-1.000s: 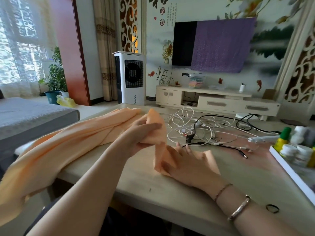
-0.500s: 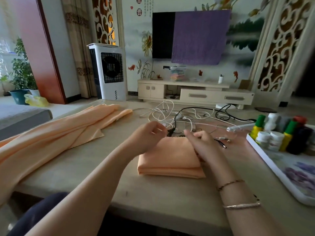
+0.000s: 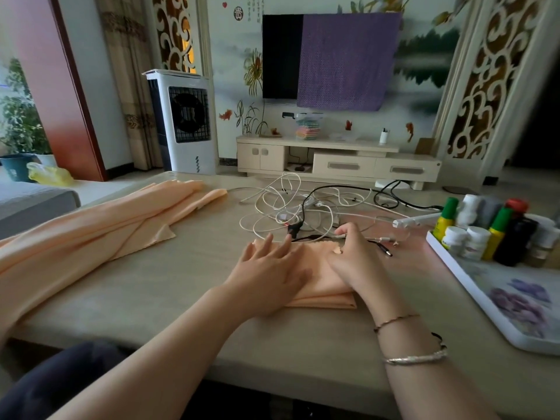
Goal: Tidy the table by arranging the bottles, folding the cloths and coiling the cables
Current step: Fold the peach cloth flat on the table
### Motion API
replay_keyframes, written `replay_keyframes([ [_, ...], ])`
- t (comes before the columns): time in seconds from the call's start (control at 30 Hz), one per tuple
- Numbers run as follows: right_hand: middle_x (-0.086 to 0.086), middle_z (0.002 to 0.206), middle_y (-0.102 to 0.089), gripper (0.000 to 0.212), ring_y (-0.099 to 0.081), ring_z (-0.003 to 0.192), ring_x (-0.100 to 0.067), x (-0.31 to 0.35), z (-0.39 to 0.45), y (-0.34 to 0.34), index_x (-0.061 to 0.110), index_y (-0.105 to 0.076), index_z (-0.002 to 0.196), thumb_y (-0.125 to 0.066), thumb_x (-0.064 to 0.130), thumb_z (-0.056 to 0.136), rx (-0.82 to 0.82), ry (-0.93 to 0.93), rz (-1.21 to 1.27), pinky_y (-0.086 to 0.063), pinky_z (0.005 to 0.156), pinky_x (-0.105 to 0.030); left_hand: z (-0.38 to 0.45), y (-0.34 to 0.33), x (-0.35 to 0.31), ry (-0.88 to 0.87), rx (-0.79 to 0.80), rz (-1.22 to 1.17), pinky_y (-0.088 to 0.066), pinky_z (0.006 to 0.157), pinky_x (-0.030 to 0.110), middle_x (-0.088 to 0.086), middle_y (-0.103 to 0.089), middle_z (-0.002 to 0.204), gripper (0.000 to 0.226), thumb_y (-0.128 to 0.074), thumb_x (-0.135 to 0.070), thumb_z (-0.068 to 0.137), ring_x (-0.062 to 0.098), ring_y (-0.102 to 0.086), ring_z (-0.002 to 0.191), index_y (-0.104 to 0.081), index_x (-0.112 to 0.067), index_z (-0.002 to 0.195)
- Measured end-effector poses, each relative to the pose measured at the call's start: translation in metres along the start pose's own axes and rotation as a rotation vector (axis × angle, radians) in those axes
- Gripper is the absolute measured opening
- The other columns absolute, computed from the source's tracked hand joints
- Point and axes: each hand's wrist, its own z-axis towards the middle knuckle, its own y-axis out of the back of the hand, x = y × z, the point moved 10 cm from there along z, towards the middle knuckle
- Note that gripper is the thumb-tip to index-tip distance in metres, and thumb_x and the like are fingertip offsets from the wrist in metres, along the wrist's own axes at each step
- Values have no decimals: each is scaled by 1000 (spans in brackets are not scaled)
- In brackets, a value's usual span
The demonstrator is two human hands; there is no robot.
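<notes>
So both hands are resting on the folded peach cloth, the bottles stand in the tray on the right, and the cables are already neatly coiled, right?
Not quite. The head view shows the cables lying in a loose tangle behind the folded peach cloth. The left hand and right hand do rest on it, and the bottles stand in the tray.

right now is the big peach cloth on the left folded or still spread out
Not folded. The large peach cloth lies loose and rumpled across the table's left side, trailing off its edge, while both hands rest on the small folded cloth.

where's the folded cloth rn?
Head view: folded peach cloth lies centre table, under left hand and right hand, just in front of the tangled cables.
</notes>
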Motion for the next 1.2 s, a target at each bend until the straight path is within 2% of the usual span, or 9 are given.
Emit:
replay_keyframes([
  [0.13, -9, 114, -61, 43, -58, 106, -29, 0, -1, 4, 14, -40, 125, -55, 30, 88, -19, 4, -228, -35, 72, -29, 3, -12, 2, -17, 72, 61, 6, 118, 49, -10, 9, 161, 67, -16, -70, 90, 23, 13, 148, 0, -45, 150],
  [0.37, -15, 128, -56, 70, -56, 106, -29, 1, 4, -7, 5, -12, 149, -48, 31, 95, 231, -73, -286, -37, 68, -28, 2, -8, -3, -55, 87, -39, 9, 116, 52, -12, 2, 161, 61, -14, -71, 89, 22, 9, 148, -11, -52, 147],
  [0.47, -16, 128, -55, 60, -60, 100, -26, 2, 4, -4, 5, -23, 145, -51, 20, 95, 296, -202, 142, -42, 60, -25, -3, 19, -20, -136, -43, -245, -2, 116, 45, -15, -16, 159, 72, -12, -80, 80, 8, -11, 147, -27, -51, 144],
  [0.57, -10, 74, -59, 15, -56, 57, -18, 15, 3, 12, 3, -57, 104, -48, 1, 92, 267, -282, 728, -42, 44, -20, -8, 49, -36, -200, -191, -351, -27, 111, 32, -16, -31, 153, 81, -45, -79, 77, 6, -35, 137, -27, -43, 147],
  [0.63, -7, 59, -52, 18, -52, 46, -16, 24, 6, 28, 5, -54, 77, -46, -3, 91, 245, -293, 974, -39, 41, -19, -10, 62, -44, -205, -271, -349, -42, 93, 25, -14, -52, 139, 81, -63, -64, 76, 13, -53, 120, -28, -45, 146],
  [0.8, -7, 55, -50, 25, -51, 41, -12, 31, 8, 82, 8, -48, 73, -43, 0, 96, 197, -241, 1321, -44, 43, -20, -3, 99, -79, -238, -469, -482, -50, 64, 40, -1, -60, 75, 20, -53, -21, 89, 27, -56, 68, -50, -26, 108],
  [0.97, -4, 61, -60, 21, -60, 55, -16, -10, -1, 159, 11, -59, 82, -57, 28, 95, 42, -152, 1189, -46, 45, -25, 20, 131, -123, -231, -621, -831, -29, 44, 16, -11, -46, 54, 22, -51, -12, 95, 1, -39, 47, -54, -15, 73],
  [1.13, 5, 100, -71, 24, -62, 98, -15, -95, -6, 229, 25, -70, 91, -56, 46, 93, -57, -151, 715, -48, 95, -38, 66, 124, -192, -135, -475, -1302, -36, 39, 15, -16, -51, 48, 29, -47, -26, 99, -3, -44, 41, -54, -20, 72],
  [1.2, 2, 109, -72, 29, -65, 105, -19, -125, -13, 240, 26, -67, 102, -56, 50, 92, 2, -197, 740, -48, 96, -41, 80, 116, -226, -112, -395, -1428, -46, 44, 21, -11, -60, 59, 24, -48, -29, 99, 1, -55, 51, -59, -20, 79],
])
